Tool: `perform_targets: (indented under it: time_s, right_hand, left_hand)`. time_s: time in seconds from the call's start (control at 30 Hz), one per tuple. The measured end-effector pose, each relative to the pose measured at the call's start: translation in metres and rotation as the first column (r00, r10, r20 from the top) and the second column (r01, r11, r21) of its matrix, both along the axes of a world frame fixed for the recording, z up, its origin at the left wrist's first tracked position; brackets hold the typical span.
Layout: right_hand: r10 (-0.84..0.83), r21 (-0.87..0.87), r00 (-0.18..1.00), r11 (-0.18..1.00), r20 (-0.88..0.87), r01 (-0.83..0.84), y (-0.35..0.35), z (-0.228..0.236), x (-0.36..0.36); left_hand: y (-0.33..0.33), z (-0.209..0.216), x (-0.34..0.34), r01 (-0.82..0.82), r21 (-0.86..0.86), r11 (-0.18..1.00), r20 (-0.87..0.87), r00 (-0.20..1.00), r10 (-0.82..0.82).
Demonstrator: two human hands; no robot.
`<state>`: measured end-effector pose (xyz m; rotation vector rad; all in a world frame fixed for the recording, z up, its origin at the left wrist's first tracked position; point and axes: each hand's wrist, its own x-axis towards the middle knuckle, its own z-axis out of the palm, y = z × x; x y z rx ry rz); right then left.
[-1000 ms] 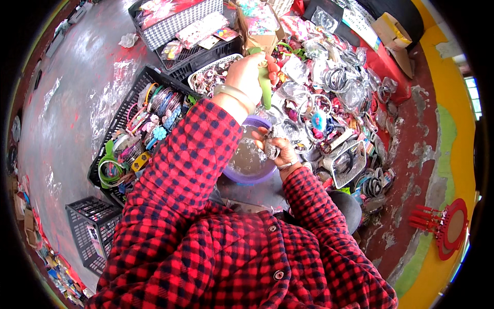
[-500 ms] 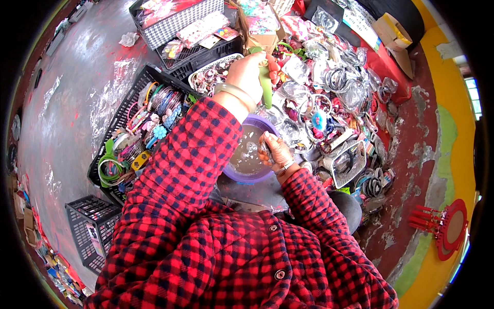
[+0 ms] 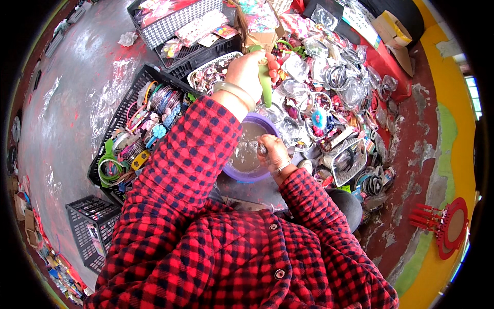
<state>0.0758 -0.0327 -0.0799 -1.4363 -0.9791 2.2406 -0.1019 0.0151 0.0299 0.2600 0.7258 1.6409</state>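
Observation:
My left hand (image 3: 246,74) is closed around a wide green hairband (image 3: 265,88), held up beyond a purple basin (image 3: 263,123). Red rounded pieces (image 3: 274,67) show beside its fingers; whether they belong to the band I cannot tell. Cloudy liquid with some foam or bubbles lies in the basin (image 3: 227,167). Over the basin's right side, the fingers of my right hand (image 3: 275,154) are curled around something small and greyish, mostly hidden in the grip. I wear a pale bangle on the left wrist and a thin metal band on the right.
Left of the basin a black crate (image 3: 95,154) holds hairbands and hair ties. A white basket (image 3: 193,85) of small pieces stands beyond it. Bagged accessories (image 3: 339,82) heap up on the right, around another white basket (image 3: 337,177). A smaller black crate (image 3: 82,232) stands at lower left.
My right hand has turned slightly and its fingers have closed in more over the basin. The left hand and the green hairband have hardly moved.

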Motion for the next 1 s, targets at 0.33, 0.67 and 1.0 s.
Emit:
perform_targets:
  time_s: [0.33,0.67,1.0]
  right_hand:
    - [0.012,-0.002,0.992,1.0,-0.126,-0.013,-0.001,0.013,-0.001]
    - [0.235,-0.008,0.865,0.964,-0.444,-0.266,0.018,-0.051,0.025]
    - [-0.072,0.076,0.75,0.984,-0.657,0.161,0.086,0.049,0.033]
  left_hand:
    - [0.001,0.0,0.0,0.018,-0.019,1.0,0.014,1.0,-0.018]
    - [0.0,0.016,0.001,-0.017,0.1,0.995,0.05,0.999,0.013]
    - [0.001,0.021,0.014,0.072,0.052,0.996,-0.146,0.987,-0.064]
